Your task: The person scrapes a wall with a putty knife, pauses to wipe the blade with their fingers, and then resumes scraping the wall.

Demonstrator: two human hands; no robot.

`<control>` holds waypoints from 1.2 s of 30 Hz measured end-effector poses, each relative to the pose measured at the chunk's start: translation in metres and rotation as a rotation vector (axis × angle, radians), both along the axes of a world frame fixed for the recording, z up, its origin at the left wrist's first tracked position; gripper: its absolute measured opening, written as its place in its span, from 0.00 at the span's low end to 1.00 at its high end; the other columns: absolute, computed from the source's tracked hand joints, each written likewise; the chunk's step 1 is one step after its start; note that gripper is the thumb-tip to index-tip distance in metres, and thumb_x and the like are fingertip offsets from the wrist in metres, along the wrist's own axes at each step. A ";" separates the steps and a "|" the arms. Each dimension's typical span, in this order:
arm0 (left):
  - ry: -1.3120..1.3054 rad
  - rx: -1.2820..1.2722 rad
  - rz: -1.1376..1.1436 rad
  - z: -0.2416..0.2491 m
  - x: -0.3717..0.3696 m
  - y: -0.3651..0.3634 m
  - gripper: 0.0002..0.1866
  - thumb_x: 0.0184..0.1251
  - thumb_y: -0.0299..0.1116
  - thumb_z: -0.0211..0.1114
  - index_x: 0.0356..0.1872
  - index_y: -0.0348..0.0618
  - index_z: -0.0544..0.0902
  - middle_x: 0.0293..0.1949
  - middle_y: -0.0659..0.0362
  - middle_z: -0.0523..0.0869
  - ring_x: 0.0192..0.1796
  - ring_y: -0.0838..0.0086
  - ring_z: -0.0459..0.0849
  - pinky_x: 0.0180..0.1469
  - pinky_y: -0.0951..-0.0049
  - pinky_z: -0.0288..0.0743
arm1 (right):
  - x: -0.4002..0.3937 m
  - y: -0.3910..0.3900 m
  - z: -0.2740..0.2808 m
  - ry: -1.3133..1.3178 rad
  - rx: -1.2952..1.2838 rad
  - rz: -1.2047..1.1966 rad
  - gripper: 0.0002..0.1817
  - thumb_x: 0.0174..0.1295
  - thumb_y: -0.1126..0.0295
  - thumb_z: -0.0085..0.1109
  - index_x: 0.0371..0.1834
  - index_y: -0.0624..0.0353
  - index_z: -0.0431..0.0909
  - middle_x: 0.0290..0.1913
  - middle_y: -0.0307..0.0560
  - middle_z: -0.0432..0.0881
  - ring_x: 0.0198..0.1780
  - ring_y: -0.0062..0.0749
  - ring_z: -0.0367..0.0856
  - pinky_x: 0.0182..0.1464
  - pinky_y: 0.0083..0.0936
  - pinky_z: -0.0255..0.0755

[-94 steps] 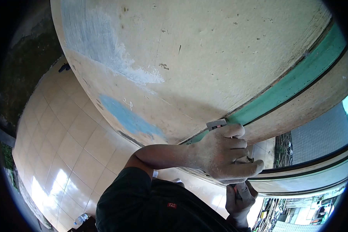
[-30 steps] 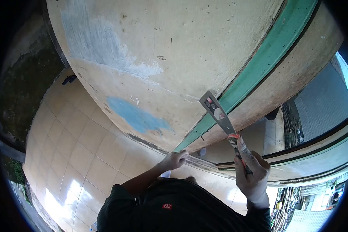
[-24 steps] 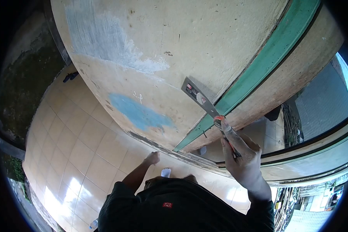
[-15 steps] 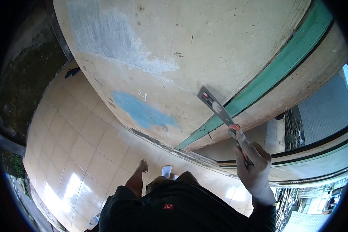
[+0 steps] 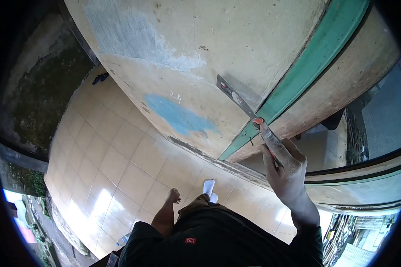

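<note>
One scraper point(image 5: 239, 100) juts from the right hand point(image 5: 288, 163) clamped on it, the left hand point(image 5: 173, 195) apart, its closure unclear.

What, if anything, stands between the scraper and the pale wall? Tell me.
Nothing visible stands between the scraper, held in the right hand, and the pale wall; the left hand is well apart.

The place looks like the tiled porch of a house, open to the outdoors. Beige tiles point(image 5: 124, 153) cover the floor and catch bright daylight. A worn, pitted cream wall point(image 5: 254, 40), marked by a whitish patch point(image 5: 133, 40) and a blue patch point(image 5: 179, 113), meets a green frame point(image 5: 314, 62), with dark glass point(image 5: 318, 153) nearby. Past the tiles show a mossy surface point(image 5: 38, 107), greenery point(image 5: 34, 181) and, lower right, piled sticks point(image 5: 336, 231).
</note>
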State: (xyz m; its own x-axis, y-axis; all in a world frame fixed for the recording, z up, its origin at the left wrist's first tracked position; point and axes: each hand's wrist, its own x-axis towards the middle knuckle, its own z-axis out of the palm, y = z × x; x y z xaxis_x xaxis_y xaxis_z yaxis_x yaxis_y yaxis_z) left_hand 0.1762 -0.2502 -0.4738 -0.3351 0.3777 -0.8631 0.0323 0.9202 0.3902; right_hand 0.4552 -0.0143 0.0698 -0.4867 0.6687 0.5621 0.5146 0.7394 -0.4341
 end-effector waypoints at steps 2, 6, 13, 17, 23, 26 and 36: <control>-0.003 -0.009 0.042 0.010 -0.005 -0.014 0.06 0.63 0.26 0.49 0.39 0.41 0.71 0.23 0.47 0.83 0.21 0.63 0.85 0.17 0.63 0.80 | 0.009 -0.013 0.002 -0.039 -0.010 -0.020 0.28 0.52 0.83 0.62 0.59 0.52 0.76 0.22 0.43 0.70 0.15 0.29 0.63 0.18 0.25 0.60; 0.024 0.003 0.072 0.027 -0.020 -0.042 0.06 0.62 0.24 0.49 0.39 0.41 0.71 0.24 0.47 0.83 0.22 0.62 0.85 0.18 0.61 0.80 | 0.032 -0.027 -0.009 0.053 -0.023 -0.124 0.27 0.52 0.85 0.61 0.58 0.53 0.77 0.23 0.42 0.72 0.16 0.30 0.65 0.19 0.24 0.63; -0.005 -0.034 0.059 0.015 -0.063 -0.067 0.06 0.61 0.24 0.50 0.39 0.41 0.71 0.24 0.47 0.83 0.21 0.62 0.85 0.17 0.60 0.80 | -0.003 -0.019 -0.007 -0.067 0.032 -0.105 0.25 0.53 0.85 0.62 0.57 0.58 0.77 0.23 0.47 0.71 0.19 0.27 0.65 0.21 0.22 0.60; -0.034 0.059 0.086 -0.001 -0.089 -0.041 0.05 0.61 0.24 0.51 0.39 0.41 0.71 0.25 0.47 0.83 0.21 0.63 0.85 0.17 0.59 0.80 | 0.012 -0.038 -0.007 -0.026 0.022 -0.242 0.25 0.51 0.85 0.63 0.55 0.59 0.78 0.22 0.43 0.71 0.20 0.21 0.65 0.21 0.21 0.58; -0.017 0.039 -0.125 0.012 -0.148 0.009 0.06 0.61 0.24 0.52 0.39 0.43 0.71 0.24 0.49 0.81 0.22 0.62 0.85 0.17 0.60 0.79 | -0.044 -0.018 0.001 -0.059 0.059 -0.285 0.24 0.52 0.79 0.65 0.54 0.48 0.81 0.20 0.42 0.71 0.15 0.28 0.66 0.17 0.27 0.60; -0.006 0.128 -0.105 0.012 -0.182 0.034 0.06 0.61 0.23 0.53 0.39 0.43 0.71 0.25 0.50 0.81 0.22 0.62 0.85 0.16 0.61 0.79 | -0.052 -0.032 0.003 -0.111 0.064 -0.329 0.23 0.51 0.80 0.65 0.52 0.49 0.82 0.18 0.42 0.70 0.15 0.28 0.67 0.17 0.27 0.60; -0.057 0.197 -0.232 -0.017 -0.247 0.078 0.07 0.59 0.23 0.53 0.39 0.40 0.70 0.23 0.52 0.78 0.20 0.65 0.82 0.13 0.66 0.75 | -0.089 -0.026 -0.012 -0.189 0.076 -0.334 0.28 0.50 0.81 0.66 0.58 0.54 0.77 0.27 0.45 0.79 0.22 0.25 0.76 0.22 0.22 0.68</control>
